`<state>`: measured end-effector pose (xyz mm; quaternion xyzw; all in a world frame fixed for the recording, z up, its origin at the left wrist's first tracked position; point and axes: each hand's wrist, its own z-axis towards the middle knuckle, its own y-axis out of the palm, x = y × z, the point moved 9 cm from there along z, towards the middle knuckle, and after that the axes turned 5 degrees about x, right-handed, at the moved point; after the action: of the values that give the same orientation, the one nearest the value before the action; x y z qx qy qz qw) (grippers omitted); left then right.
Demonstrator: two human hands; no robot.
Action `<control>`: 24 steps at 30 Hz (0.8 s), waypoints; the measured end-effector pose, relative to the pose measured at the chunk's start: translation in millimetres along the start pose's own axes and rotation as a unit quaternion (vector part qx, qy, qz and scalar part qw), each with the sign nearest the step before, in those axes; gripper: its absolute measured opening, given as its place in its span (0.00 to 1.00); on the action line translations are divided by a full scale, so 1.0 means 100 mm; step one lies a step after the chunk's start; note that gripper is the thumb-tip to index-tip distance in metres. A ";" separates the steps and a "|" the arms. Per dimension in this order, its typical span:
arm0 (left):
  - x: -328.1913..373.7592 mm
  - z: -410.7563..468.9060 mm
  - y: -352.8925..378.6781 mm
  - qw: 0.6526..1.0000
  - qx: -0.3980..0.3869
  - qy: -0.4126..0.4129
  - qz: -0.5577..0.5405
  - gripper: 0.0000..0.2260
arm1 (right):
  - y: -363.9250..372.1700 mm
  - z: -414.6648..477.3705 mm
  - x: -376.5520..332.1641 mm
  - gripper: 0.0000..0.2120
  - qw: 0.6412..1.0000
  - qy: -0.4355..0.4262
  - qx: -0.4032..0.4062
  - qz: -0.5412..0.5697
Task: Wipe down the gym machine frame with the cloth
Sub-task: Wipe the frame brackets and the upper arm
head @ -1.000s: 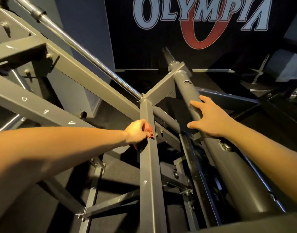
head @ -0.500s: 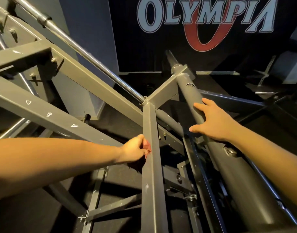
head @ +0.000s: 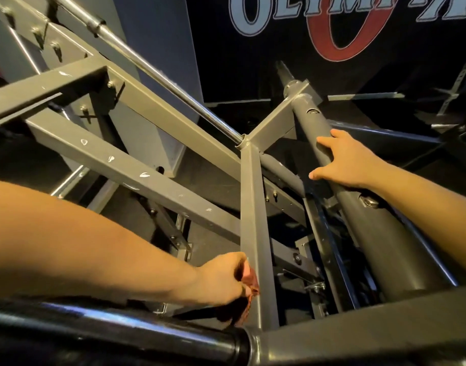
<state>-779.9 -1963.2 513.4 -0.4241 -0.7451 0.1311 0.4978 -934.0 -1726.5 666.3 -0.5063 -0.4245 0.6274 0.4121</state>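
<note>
The grey gym machine frame fills the view; its square centre beam [head: 254, 207] runs from a welded joint toward me. My left hand [head: 224, 282] grips a small red cloth [head: 249, 280] and holds it against the left side of that beam, low down near the front. Most of the cloth is hidden in my fist. My right hand [head: 344, 161] rests with spread fingers on the thick round grey tube [head: 371, 228] to the right of the beam.
A black padded bar [head: 115, 328] joins a grey crossbeam [head: 371, 336] along the bottom of the view. A chrome rod [head: 158, 75] and diagonal grey beams [head: 137, 170] cross on the left. A dark wall with large lettering [head: 332, 22] stands behind.
My left hand has slid the cloth down the centre beam toward me. My right hand has stayed on the round tube. The view has tilted down, bringing the black bar into sight.
</note>
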 end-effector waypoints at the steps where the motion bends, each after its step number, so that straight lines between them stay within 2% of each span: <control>1: 0.05 0.05 -0.06 1.000 0.003 0.010 0.002 0.12 | 0.01 0.01 0.00 0.41 1.000 -0.002 -0.002 -0.004; 4: 0.22 0.37 -0.44 0.997 0.058 0.013 -0.038 0.08 | 0.00 0.01 -0.01 0.39 1.000 0.000 0.003 -0.008; 7: 0.27 0.49 -0.57 0.993 0.105 0.008 -0.050 0.08 | -0.02 0.00 -0.02 0.39 1.000 0.000 0.008 -0.007; 11: 0.12 0.25 -0.19 1.000 0.020 -0.007 -0.003 0.14 | 0.00 0.00 -0.02 0.39 1.000 0.000 0.005 -0.004; 14: 0.22 0.44 -0.38 0.999 0.031 0.012 0.015 0.13 | -0.01 0.01 0.00 0.39 1.000 -0.002 0.009 -0.006; 18: 0.32 0.57 -0.63 0.994 0.095 -0.002 -0.055 0.12 | -0.01 0.00 -0.01 0.39 1.000 0.002 0.008 -0.004; 21: 0.23 0.26 -0.23 1.000 0.015 -0.010 -0.017 0.14 | 0.00 0.02 0.00 0.39 1.000 0.005 0.009 -0.006; 24: 0.25 0.25 -0.16 1.000 0.006 0.001 0.018 0.13 | 0.00 0.01 0.00 0.40 1.000 0.006 0.008 0.000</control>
<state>-813.2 -1948.4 527.5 -0.4345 -0.7359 0.1440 0.4989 -935.2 -1726.4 666.3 -0.5065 -0.4171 0.6277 0.4190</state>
